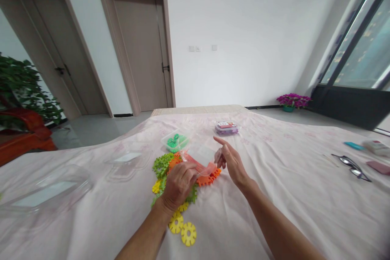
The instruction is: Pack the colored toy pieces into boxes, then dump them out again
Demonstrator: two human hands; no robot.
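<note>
Where your left hand (pixel 182 179) is: closed, its fingertips clamped on the near left edge of a clear, thin plastic container (pixel 203 153), tilted, with orange showing through it.
Your right hand (pixel 232 163): index finger stretched forward, the other fingers curled at the container's right edge; you cannot tell from this view whether they pinch it.
Container: between your two hands, above bright orange notched plastic pieces (pixel 209 178).
Lime-green notched plastic pieces (pixel 162 165): heaped beside your left hand, some partly hidden by it.
Yellow round notched plastic discs (pixel 189 234): two lie nearest you, by your left wrist; others show near the green heap.
Clear plastic tray of emerald-green pieces (pixel 176 141): just beyond the heap.
Clear pack of purple pieces (pixel 226 128): beyond your right hand, on the pale pink floral cloth (pixel 304 195).
Black-framed eyeglasses (pixel 351 166): well apart, to your right.
</note>
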